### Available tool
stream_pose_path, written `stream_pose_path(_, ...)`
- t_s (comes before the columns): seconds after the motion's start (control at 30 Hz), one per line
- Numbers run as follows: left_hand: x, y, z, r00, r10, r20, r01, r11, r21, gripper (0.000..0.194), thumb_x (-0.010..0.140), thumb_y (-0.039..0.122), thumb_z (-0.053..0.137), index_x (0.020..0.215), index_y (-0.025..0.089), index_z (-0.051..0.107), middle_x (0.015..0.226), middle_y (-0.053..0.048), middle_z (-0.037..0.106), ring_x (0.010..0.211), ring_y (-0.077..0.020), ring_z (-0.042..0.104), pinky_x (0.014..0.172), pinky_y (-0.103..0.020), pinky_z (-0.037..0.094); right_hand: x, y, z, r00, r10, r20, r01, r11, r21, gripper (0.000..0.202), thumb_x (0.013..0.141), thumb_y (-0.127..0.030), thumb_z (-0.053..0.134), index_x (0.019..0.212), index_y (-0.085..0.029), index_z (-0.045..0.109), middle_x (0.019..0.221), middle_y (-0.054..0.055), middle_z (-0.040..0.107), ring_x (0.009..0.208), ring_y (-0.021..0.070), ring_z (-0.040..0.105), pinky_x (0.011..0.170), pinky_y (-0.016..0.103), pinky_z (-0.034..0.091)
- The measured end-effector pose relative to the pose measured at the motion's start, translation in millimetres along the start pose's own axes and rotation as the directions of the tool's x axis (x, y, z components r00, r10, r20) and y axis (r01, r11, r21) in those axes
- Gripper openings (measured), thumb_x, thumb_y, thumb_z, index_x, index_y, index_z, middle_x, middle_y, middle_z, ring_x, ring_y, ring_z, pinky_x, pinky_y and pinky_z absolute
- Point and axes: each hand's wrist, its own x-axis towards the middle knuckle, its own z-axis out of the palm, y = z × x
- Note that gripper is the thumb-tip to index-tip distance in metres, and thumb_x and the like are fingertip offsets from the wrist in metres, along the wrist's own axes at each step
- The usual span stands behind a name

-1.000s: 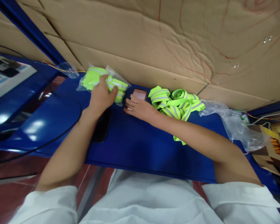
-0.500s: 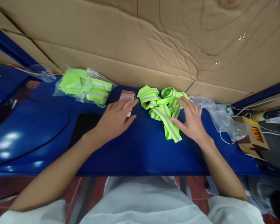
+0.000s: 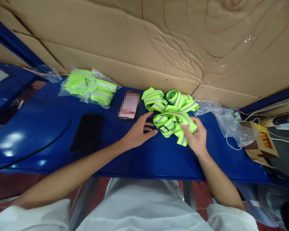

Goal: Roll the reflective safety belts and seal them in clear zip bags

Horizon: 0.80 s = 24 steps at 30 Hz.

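Several bundles of neon yellow-green strap with grey stripes lie together on the blue table (image 3: 144, 160). My right hand (image 3: 197, 136) grips the right side of the front bundle (image 3: 167, 123), which shows a black buckle. Just left of that bundle, my left hand (image 3: 142, 131) is held with its fingers apart and nothing in them. Behind, a rolled bundle (image 3: 154, 98) sits at the left and another (image 3: 180, 100) at the right. A phone with a lit screen (image 3: 129, 106) lies beyond my left hand.
A dark phone or tablet (image 3: 86, 132) lies at the left. Behind it is a clear bag of similar straps (image 3: 89, 86). On the right are crumpled clear plastic (image 3: 231, 123), an opened cardboard box (image 3: 263, 141) and white cables. A cardboard wall (image 3: 125, 41) stands behind.
My right hand has closed on the front bundle, whose loose end has been gathered up. My left hand has moved right and nearer, off the lit phone, to the bundle's left side.
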Motion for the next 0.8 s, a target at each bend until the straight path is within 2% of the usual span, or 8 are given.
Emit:
stream_pose_path(0.07,-4.6,1.8,6.8,0.999,0.046,0.005,-0.046,0.999,-0.018,0.094,0.084,0.042,0.082,0.160,0.031,0.028,0.167,-0.016,0.031,0.131,-0.0265,0.061,0.107,-0.045,0.057,2.2,-4.1,-6.1,0.978,0.208,-0.002,-0.200,0.945,0.257,0.044,0.085,-0.061,0.077,0.105,-0.023,0.069,0.083,0.001,0.074,0.071,0.0203,0.071,0.067,0.034,0.061)
stream_pose_path(0.17,-14.3,10.5,17.2,0.994,0.078,0.075,-0.072,0.994,-0.079,0.113,0.075,0.042,0.091,0.163,0.033,0.019,0.168,-0.017,0.029,0.138,-0.0301,0.055,0.109,-0.047,0.055,1.7,-5.7,-5.5,0.910,0.393,0.133,-0.404,0.766,0.500,0.060,0.076,-0.072,0.080,0.111,-0.024,0.069,0.088,0.003,0.078,0.077,0.0248,0.076,0.068,0.037,0.063)
stream_pose_path(0.27,-22.0,18.8,23.8,0.987,0.083,0.139,-0.069,0.993,-0.100,0.118,0.071,0.040,0.095,0.161,0.030,0.020,0.162,-0.018,0.038,0.141,-0.0313,0.053,0.117,-0.049,0.048,-3.9,-3.9,1.2,0.852,0.435,0.293,-0.524,0.684,0.508,0.063,0.073,-0.075,0.081,0.109,-0.024,0.072,0.088,0.005,0.079,0.082,0.0278,0.078,0.072,0.040,0.065)
stream_pose_path(0.33,-24.0,22.7,24.3,0.986,0.069,0.149,-0.050,0.990,-0.130,0.106,0.073,0.036,0.093,0.156,0.029,0.026,0.158,-0.016,0.043,0.138,-0.0288,0.055,0.117,-0.046,0.047,-6.1,-2.9,1.7,0.841,0.438,0.317,-0.540,0.708,0.455,0.063,0.072,-0.078,0.080,0.104,-0.024,0.074,0.086,0.006,0.080,0.082,0.0280,0.078,0.073,0.040,0.064)
stream_pose_path(0.5,-17.5,28.6,10.6,0.950,-0.129,0.285,0.241,0.881,-0.406,0.075,0.073,0.020,0.083,0.133,0.029,0.038,0.131,-0.006,0.061,0.097,-0.0156,0.068,0.075,-0.025,0.054,9.3,3.6,-25.3,0.873,0.436,0.218,-0.486,0.820,0.304,0.054,0.076,-0.074,0.079,0.084,-0.020,0.074,0.073,0.004,0.075,0.067,0.0227,0.070,0.060,0.033,0.055)
stream_pose_path(0.6,-12.1,28.5,2.4,0.920,-0.219,0.324,0.359,0.802,-0.478,0.052,0.064,0.011,0.071,0.113,0.022,0.056,0.106,-0.001,0.066,0.078,-0.0106,0.061,0.062,-0.019,0.042,24.6,14.0,-44.3,0.898,0.372,0.236,-0.361,0.928,-0.093,0.049,0.082,-0.067,0.078,0.078,-0.018,0.073,0.072,0.003,0.071,0.065,0.0212,0.066,0.060,0.032,0.049)
stream_pose_path(0.73,-10.8,25.5,3.7,0.923,-0.291,0.250,0.376,0.813,-0.444,0.036,0.059,0.011,0.059,0.094,0.017,0.070,0.079,0.003,0.059,0.066,-0.0085,0.048,0.056,-0.020,0.033,27.2,14.5,-47.2,0.997,-0.022,0.072,0.060,0.815,-0.576,0.042,0.090,-0.053,0.073,0.113,-0.018,0.076,0.115,0.015,0.074,0.108,0.0355,0.068,0.096,0.051,0.052)
stream_pose_path(0.8,-10.7,24.8,6.2,0.934,-0.297,0.199,0.357,0.811,-0.463,0.035,0.061,0.012,0.059,0.093,0.017,0.071,0.077,0.003,0.059,0.067,-0.0093,0.048,0.058,-0.020,0.035,17.5,2.2,-39.8,0.962,-0.275,-0.008,0.209,0.750,-0.627,0.040,0.096,-0.042,0.069,0.130,-0.021,0.070,0.139,0.019,0.063,0.130,0.0380,0.058,0.112,0.058,0.043)
